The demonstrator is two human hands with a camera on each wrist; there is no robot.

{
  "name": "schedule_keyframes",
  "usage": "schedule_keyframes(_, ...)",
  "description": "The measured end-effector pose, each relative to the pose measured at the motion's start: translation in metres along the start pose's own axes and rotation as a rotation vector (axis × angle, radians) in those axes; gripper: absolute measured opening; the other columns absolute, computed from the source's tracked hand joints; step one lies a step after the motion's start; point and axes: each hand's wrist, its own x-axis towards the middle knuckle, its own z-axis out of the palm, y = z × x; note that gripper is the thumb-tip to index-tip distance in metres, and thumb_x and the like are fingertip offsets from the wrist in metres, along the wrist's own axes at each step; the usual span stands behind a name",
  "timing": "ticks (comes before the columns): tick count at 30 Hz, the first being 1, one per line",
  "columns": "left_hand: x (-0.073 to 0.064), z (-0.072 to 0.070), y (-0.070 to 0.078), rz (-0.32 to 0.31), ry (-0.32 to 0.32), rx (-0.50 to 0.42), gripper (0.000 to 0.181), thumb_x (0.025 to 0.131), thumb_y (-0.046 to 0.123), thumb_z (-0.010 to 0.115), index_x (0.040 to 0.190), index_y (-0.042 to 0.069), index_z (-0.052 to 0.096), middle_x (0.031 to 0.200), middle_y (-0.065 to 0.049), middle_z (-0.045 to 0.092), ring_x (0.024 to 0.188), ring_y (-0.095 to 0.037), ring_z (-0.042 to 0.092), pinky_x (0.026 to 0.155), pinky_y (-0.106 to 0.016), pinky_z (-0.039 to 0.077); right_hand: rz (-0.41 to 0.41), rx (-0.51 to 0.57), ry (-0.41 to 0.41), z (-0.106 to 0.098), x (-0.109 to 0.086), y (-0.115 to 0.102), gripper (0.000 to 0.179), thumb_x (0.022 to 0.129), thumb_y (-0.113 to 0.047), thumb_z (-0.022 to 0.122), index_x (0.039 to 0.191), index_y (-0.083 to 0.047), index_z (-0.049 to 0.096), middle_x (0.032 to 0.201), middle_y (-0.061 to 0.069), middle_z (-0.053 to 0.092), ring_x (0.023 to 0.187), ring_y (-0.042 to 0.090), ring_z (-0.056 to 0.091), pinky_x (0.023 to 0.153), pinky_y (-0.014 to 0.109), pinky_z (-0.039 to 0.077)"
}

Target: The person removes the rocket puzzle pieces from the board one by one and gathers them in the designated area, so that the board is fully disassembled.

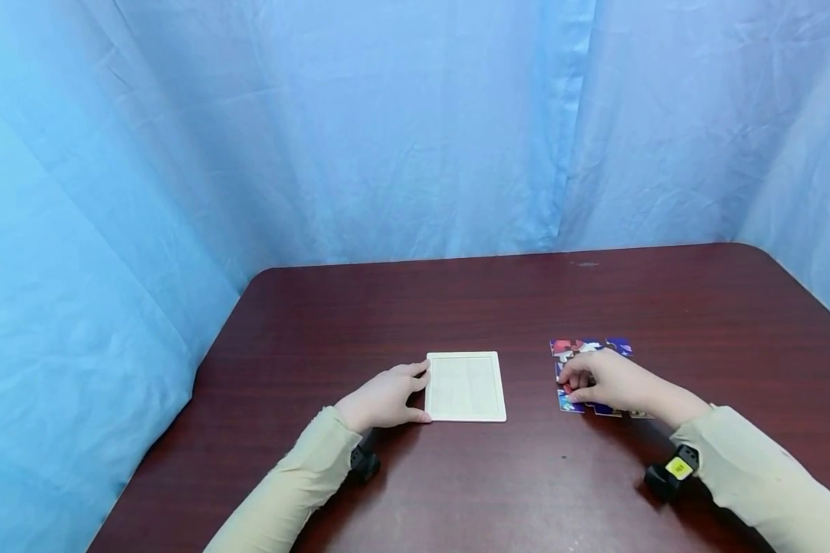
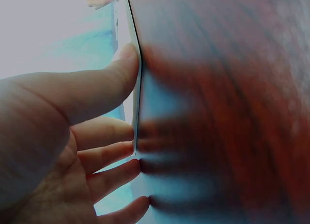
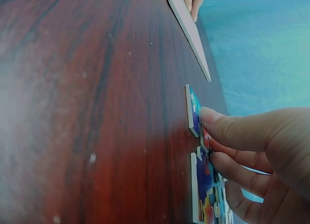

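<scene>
A pale square puzzle board (image 1: 466, 386) with a raised rim lies flat on the table, no pieces in it. Along its left edge rests my left hand (image 1: 387, 395), thumb at the near corner and fingers spread; in the left wrist view the thumb (image 2: 127, 59) touches the rim. To the right lies a group of colourful jigsaw pieces (image 1: 619, 346), partly hidden under my right hand (image 1: 609, 378). Between that hand's thumb and curled fingers is a reddish jigsaw piece (image 3: 205, 139), pinched low among the others. A blue piece (image 3: 193, 112) lies beside the thumb.
The dark reddish-brown table (image 1: 360, 315) extends around the board and pieces. Blue curtains (image 1: 415, 138) hang behind it and at both sides. Each wrist wears a small black camera (image 1: 664, 480) near the tabletop.
</scene>
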Motion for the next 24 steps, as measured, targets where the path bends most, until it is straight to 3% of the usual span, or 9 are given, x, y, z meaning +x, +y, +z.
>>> schedule_keyframes(10,0.004,-0.002,0.000,-0.032,-0.031,-0.018,0.066,0.083,0.033,0.073,0.135,0.000,0.050,0.145,-0.019,0.042,0.131,-0.030,0.044,0.106,-0.037,0.038,0.026,0.001,0.075,-0.001,0.001,-0.007,0.024,0.084,-0.015,0.071,0.105,-0.006,0.067,0.079,-0.011,0.059,0.071,-0.001,0.050,0.064,0.022,0.049)
schedule_keyframes(15,0.009,-0.006,-0.002,-0.038,-0.031,-0.039,0.058,0.084,0.029,0.072,0.131,-0.001,0.055,0.143,-0.016,0.045,0.131,-0.027,0.044,0.105,-0.035,0.039,0.041,0.027,0.124,-0.003,-0.002,-0.011,0.025,0.083,-0.015,0.072,0.106,-0.006,0.066,0.080,-0.010,0.060,0.073,0.000,0.052,0.064,0.022,0.049)
schedule_keyframes(21,0.012,-0.009,-0.008,-0.037,0.031,-0.063,0.042,0.087,0.026,0.068,0.122,0.001,0.064,0.134,-0.012,0.055,0.122,-0.023,0.054,0.099,-0.034,0.045,0.048,0.007,0.212,-0.003,-0.006,-0.018,0.024,0.083,-0.016,0.072,0.104,-0.007,0.067,0.084,-0.008,0.061,0.077,0.003,0.054,0.070,0.028,0.052)
schedule_keyframes(24,0.011,-0.009,-0.007,-0.087,0.123,-0.024,0.042,0.089,0.028,0.067,0.122,0.003,0.064,0.128,-0.012,0.059,0.116,-0.024,0.058,0.095,-0.037,0.048,0.065,0.003,0.265,-0.002,-0.004,-0.025,0.026,0.083,-0.017,0.072,0.106,-0.006,0.067,0.092,0.000,0.064,0.083,0.012,0.059,0.075,0.037,0.054)
